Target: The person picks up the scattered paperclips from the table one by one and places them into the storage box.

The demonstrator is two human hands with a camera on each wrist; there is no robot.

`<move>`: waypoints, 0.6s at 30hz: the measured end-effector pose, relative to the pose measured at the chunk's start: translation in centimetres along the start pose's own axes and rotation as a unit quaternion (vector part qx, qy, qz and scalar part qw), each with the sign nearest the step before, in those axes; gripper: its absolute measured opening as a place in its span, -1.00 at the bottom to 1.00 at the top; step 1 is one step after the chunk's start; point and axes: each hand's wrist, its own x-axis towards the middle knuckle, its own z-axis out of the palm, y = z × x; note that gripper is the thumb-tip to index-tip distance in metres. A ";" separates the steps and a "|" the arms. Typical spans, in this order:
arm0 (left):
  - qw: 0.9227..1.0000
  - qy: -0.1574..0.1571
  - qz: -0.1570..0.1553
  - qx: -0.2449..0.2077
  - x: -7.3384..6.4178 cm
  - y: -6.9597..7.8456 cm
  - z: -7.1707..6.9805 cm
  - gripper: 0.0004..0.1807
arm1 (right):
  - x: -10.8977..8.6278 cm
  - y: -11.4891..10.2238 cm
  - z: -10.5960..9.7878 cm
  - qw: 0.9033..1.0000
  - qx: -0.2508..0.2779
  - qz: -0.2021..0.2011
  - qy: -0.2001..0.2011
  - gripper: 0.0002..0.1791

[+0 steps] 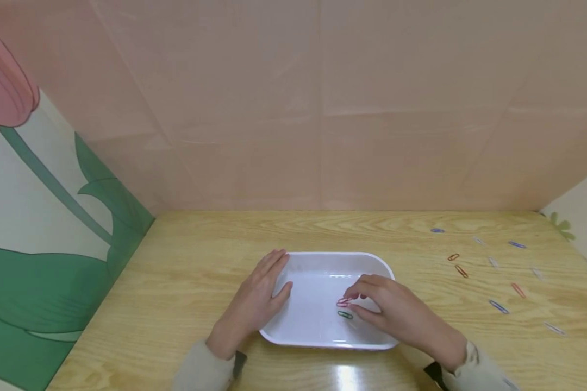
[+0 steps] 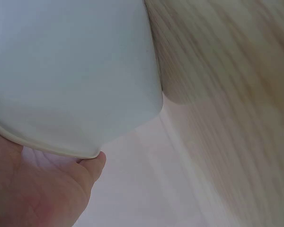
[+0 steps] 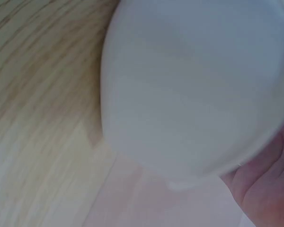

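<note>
White tray [image 1: 305, 320] has your left hand [image 1: 256, 290], fingers nearly straight, on its left edge; steady it gently. Your right hand [image 1: 391, 304], its grip narrow, meets the pink clip [image 1: 342, 304] near the tray's middle; whether pinching, I cannot tell. Avoid the green clip [image 1: 344, 314].

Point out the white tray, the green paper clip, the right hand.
White tray [image 1: 305, 320]: head view, bare floor of the tray.
Green paper clip [image 1: 344, 314]: head view, middle of the clip.
Right hand [image 1: 391, 307]: head view, back of the hand.
</note>
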 end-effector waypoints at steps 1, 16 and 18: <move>1.000 0.001 0.001 0.001 0.0 0.0 0.0 -0.37 | -0.1 0.0 -0.2 1.000 -0.002 0.000 0.005 -0.79; 1.000 0.004 0.008 0.000 0.0 -0.1 0.0 -0.37 | -2.0 0.4 -2.5 0.997 -0.029 0.055 0.051 -0.66; 1.000 0.004 0.007 -0.001 0.0 0.0 0.0 -0.37 | -2.2 0.5 -2.7 0.996 -0.032 0.064 0.051 -0.67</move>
